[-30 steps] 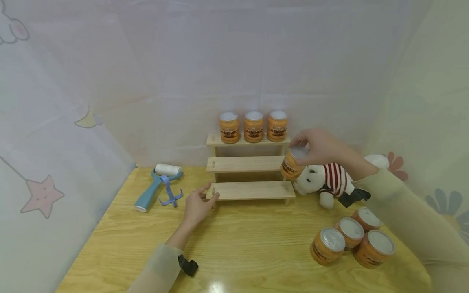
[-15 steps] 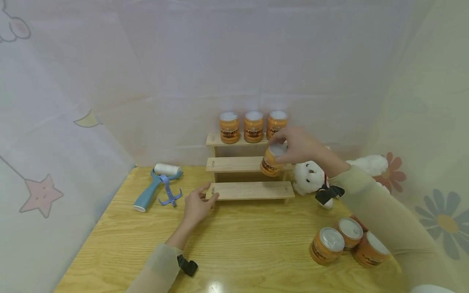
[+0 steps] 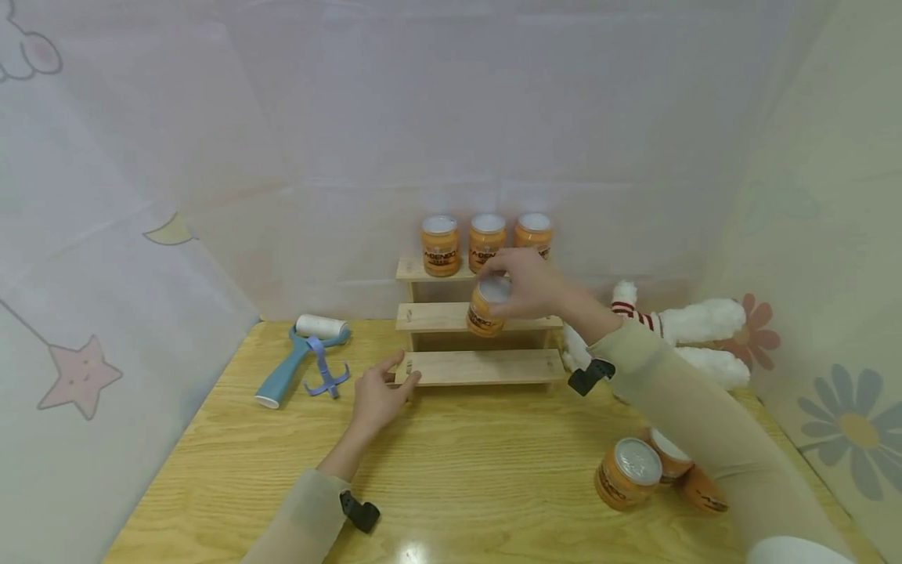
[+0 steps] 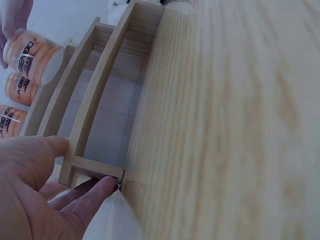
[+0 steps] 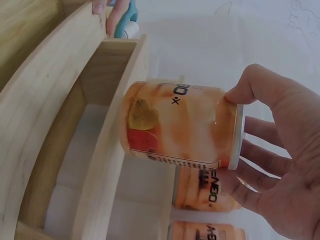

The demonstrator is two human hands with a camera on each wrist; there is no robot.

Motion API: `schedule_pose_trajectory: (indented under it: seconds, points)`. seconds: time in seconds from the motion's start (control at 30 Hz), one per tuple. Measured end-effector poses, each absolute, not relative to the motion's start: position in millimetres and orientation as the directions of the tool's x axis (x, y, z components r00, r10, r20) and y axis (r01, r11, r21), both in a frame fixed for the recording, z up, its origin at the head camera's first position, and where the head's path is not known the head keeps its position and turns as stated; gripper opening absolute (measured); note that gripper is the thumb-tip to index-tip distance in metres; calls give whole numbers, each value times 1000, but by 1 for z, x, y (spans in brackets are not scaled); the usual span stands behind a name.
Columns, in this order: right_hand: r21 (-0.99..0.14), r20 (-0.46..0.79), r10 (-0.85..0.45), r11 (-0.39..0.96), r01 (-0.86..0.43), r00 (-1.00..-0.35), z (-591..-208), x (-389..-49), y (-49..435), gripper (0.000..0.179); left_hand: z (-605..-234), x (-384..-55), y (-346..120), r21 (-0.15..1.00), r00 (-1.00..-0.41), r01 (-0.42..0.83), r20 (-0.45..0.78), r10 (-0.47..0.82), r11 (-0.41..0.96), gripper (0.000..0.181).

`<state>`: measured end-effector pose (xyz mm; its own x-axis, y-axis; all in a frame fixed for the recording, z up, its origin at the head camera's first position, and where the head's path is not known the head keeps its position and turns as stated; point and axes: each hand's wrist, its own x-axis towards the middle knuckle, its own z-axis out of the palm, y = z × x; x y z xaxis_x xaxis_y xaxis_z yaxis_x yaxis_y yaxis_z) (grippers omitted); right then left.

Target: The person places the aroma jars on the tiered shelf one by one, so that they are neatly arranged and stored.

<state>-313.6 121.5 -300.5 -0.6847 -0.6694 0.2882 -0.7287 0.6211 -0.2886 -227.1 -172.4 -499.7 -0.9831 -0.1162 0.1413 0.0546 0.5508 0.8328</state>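
Note:
My right hand [image 3: 532,286] grips an orange can [image 3: 485,313] by its silver-lidded top, slightly tilted, over the middle step of a three-step wooden shelf [image 3: 486,368]. In the right wrist view, thumb and fingers [image 5: 267,160] curl round the lid end, and the can's [image 5: 175,125] base is right at the step's edge. My left hand [image 3: 378,399] holds the lowest step's left end; the left wrist view has its thumb [image 4: 59,146] on the board and fingers around the end support. On the top step stand three matching cans [image 3: 440,247], the right one partly hidden by my hand.
Several more cans [image 3: 629,474] stand at the table's right, partly behind my sleeve. A white plush toy [image 3: 705,319] in red stripes lies right of the shelf, half covered by my forearm. At left are a blue lint roller [image 3: 285,376] and a purple hook [image 3: 327,376].
My right hand has carried the can leftward from the shelf's right end to around the middle step's centre. The left hand has stayed at the shelf's left end.

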Motion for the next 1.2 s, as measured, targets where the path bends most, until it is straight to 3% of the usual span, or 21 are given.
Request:
schedule_pose_trajectory:
  seconds: [0.2, 0.37, 0.93, 1.2]
  points:
    - [-262, 346, -701, 566, -782, -623, -307, -321, 102, 41, -498, -225, -171, 836, -981, 47, 141, -131, 547, 62]
    - [-258, 334, -716, 556, -790, -613, -304, -325, 87, 42, -497, -224, -172, 832, -980, 39, 139, -140, 554, 62]
    - [-303, 330, -651, 612, -730, -683, -315, -336, 67, 37, -496, -222, -167, 826, -985, 43, 128, -112, 561, 62]
    - [-280, 346, -649, 617, -735, -677, -318, -333, 61, 33, -496, -223, -168, 822, -985, 41, 129, -115, 568, 61]
